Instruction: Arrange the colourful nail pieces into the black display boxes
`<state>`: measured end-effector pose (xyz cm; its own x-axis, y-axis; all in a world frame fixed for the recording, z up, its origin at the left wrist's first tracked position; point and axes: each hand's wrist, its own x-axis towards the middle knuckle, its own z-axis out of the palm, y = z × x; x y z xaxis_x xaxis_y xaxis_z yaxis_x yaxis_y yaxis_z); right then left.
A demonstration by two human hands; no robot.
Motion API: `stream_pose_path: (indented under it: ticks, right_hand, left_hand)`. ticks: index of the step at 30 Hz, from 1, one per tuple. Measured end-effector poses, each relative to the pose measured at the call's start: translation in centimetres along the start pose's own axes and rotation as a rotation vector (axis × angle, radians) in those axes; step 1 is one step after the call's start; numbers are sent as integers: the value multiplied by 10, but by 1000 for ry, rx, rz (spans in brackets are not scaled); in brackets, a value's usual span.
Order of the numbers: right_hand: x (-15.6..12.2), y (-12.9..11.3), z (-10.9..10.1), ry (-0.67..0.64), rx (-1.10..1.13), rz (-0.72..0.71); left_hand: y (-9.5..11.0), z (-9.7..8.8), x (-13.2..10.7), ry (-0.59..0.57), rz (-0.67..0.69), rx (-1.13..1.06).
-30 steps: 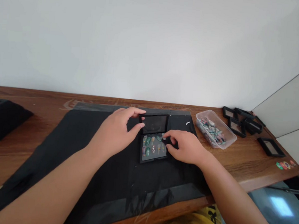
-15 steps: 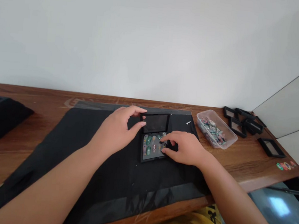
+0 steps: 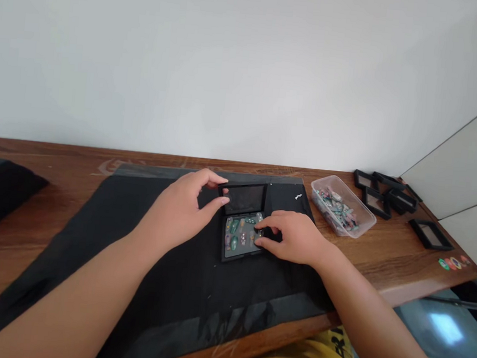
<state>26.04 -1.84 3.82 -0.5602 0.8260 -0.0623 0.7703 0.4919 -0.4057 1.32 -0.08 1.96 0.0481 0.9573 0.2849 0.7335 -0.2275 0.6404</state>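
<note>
A small black case (image 3: pixel 223 254) lies opened on the black mat, its lid with a dark clear window (image 3: pixel 245 198) tilted up at the back. Decorated press-on nails (image 3: pixel 234 242), green, clear and pinkish with gem-like bits, lie in rows on its grey insert. My left hand (image 3: pixel 186 208) grips the lid's left edge between thumb and fingers. Over the insert's right side, my right hand (image 3: pixel 294 237) has thumb and index fingertip on either side of a press-on nail at the right end. Its other fingers are curled, and the hand partly covers that edge.
A clear plastic tub (image 3: pixel 361 229) of loose nails stands right of the black mat (image 3: pixel 165 301). Several black cases (image 3: pixel 401 201) lie beyond it on the wooden table (image 3: pixel 381 264), near round coloured stickers (image 3: pixel 453 263). A black box shape (image 3: pixel 12 190) sits at left.
The view has shifted slightly, moving the case a little leftward in the picture. Both hands keep nearly the same pose at the case; the lid stays raised.
</note>
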Motion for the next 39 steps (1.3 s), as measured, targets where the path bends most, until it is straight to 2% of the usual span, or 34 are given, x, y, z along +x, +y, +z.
stream_pose_path:
  ticks: [9, 16, 25, 30, 34, 39]
  right_hand:
    - [1, -1, 5, 58, -15, -13]
    - [0, -4, 5, 33, 41, -93]
    - [2, -5, 3, 9, -13, -81]
    - [1, -2, 3, 57, 48, -111]
    - [1, 0, 0, 121, 78, -61]
    - [4, -6, 0, 41, -54, 101]
  left_hand:
    - [1, 0, 0, -12, 11, -13]
    - [2, 0, 0, -7, 5, -22]
    - [-1, 1, 0, 8, 16, -1]
    - [-2, 0, 0, -2, 15, 0]
    - [0, -1, 1, -17, 14, -10]
    - [2, -2, 1, -29, -9, 0]
